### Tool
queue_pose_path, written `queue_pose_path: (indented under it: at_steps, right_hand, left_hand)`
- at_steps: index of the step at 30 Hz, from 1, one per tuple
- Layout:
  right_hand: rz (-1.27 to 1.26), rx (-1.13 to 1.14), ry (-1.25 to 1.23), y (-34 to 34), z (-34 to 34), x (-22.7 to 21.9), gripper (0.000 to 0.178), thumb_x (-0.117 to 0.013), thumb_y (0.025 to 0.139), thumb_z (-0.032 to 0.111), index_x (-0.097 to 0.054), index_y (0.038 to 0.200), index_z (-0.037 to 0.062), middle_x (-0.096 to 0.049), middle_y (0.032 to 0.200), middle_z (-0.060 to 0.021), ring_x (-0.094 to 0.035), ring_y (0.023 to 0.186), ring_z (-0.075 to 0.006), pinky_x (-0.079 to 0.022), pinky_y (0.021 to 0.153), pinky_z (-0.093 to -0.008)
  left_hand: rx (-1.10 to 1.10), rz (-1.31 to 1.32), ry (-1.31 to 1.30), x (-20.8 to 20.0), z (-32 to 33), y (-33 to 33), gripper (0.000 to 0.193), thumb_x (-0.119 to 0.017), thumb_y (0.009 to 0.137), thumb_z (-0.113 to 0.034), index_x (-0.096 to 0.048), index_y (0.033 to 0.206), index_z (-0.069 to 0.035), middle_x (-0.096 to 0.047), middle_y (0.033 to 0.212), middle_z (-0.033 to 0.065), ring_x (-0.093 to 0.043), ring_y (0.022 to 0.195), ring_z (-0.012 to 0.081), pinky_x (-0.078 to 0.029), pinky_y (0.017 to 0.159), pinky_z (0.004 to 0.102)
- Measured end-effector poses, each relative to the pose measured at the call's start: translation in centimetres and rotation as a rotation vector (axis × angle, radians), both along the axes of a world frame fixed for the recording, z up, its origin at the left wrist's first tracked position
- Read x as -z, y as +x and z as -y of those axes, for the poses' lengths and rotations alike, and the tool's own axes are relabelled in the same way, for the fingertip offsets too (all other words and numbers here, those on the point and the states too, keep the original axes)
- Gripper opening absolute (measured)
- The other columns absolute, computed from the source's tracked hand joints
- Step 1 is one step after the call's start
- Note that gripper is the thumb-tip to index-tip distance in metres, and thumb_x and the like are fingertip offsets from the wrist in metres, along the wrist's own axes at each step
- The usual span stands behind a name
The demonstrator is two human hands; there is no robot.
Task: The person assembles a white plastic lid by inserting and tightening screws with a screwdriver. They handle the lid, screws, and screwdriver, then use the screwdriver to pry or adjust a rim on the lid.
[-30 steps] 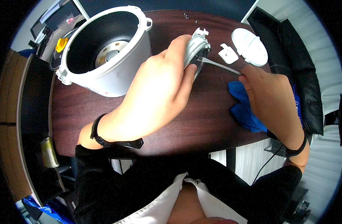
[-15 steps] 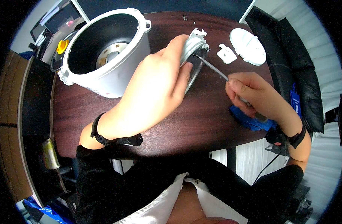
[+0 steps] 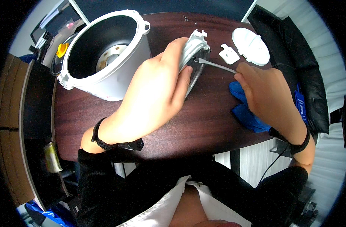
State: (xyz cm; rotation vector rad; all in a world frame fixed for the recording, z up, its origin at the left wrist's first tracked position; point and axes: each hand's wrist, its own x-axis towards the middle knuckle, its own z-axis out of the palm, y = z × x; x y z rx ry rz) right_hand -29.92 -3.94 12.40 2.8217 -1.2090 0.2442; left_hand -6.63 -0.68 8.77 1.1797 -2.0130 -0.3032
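My left hand (image 3: pixel 157 90) grips a round grey-and-white appliance lid (image 3: pixel 195 49), holding it on edge over the dark wooden table (image 3: pixel 207 125). In my right hand (image 3: pixel 269 94) is a thin metal tool (image 3: pixel 215 65), a screwdriver by its look, with its tip against the lid's inner face. A white rice-cooker body (image 3: pixel 105 53), open and hollow inside, stands to the left of my left hand. A blue cloth (image 3: pixel 245 111) lies on the table beneath my right hand.
A round white cap (image 3: pixel 251 45) and a small white plastic piece (image 3: pixel 229 54) lie at the far right of the table. Tiny screws (image 3: pixel 185 16) sit near the far edge. A black chair (image 3: pixel 305 75) stands at the right; a yellow object (image 3: pixel 62 49) lies behind the cooker.
My right hand rose from the blue cloth with the tool and brought its tip to the lid. My left hand kept the lid nearly still.
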Motion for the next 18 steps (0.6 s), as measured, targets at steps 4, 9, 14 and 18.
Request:
queue_pose_path:
  at_steps: [4, 9, 14, 18]
  right_hand:
    - [0.267, 0.064, 0.86, -0.8, 2.2, -0.1, 0.027, -0.052, 0.097, 0.027, -0.056, 0.082, 0.0047, -0.056, 0.059, -0.0138, -0.053, 0.047, -0.0282, -0.043, 0.047, -0.0382]
    - [0.324, 0.05, 0.952, -1.2, 2.6, 0.0, 0.038, -0.051, 0.098, 0.033, -0.055, 0.076, 0.0018, -0.053, 0.058, -0.0167, -0.048, 0.045, -0.0292, -0.042, 0.048, -0.0413]
    - [0.205, 0.033, 0.333, -0.2, 1.2, 0.8, 0.046, -0.054, 0.095, 0.038, -0.056, 0.063, 0.0045, -0.056, 0.056, -0.0163, -0.054, 0.047, -0.0317, -0.043, 0.045, -0.0426]
    - [-0.007, 0.03, -0.18, 0.2, 0.6, 0.2, 0.046, -0.059, 0.09, 0.044, -0.06, 0.064, 0.0067, -0.057, 0.055, -0.0145, -0.058, 0.048, -0.032, -0.045, 0.046, -0.0413]
  left_hand:
    - [-0.014, 0.003, -0.003, 0.0, -0.2, -0.1, 0.039, -0.055, 0.088, -0.002, -0.042, 0.124, 0.007, -0.062, 0.082, 0.0269, -0.065, 0.069, 0.0391, -0.052, 0.062, 0.0427]
    - [-0.02, -0.096, 0.001, 0.4, -0.3, -0.4, 0.043, -0.058, 0.087, -0.004, -0.047, 0.128, 0.002, -0.062, 0.079, 0.0228, -0.064, 0.07, 0.037, -0.048, 0.065, 0.0404]
    - [-0.009, -0.092, -0.025, 0.6, -0.4, -0.5, 0.043, -0.058, 0.087, -0.004, -0.047, 0.129, 0.002, -0.063, 0.087, 0.0247, -0.066, 0.077, 0.0385, -0.049, 0.07, 0.0407]
    - [0.02, -0.078, -0.031, 0.6, -0.2, -0.2, 0.041, -0.057, 0.088, -0.004, -0.044, 0.126, 0.005, -0.064, 0.088, 0.0267, -0.066, 0.077, 0.0396, -0.052, 0.067, 0.0418]
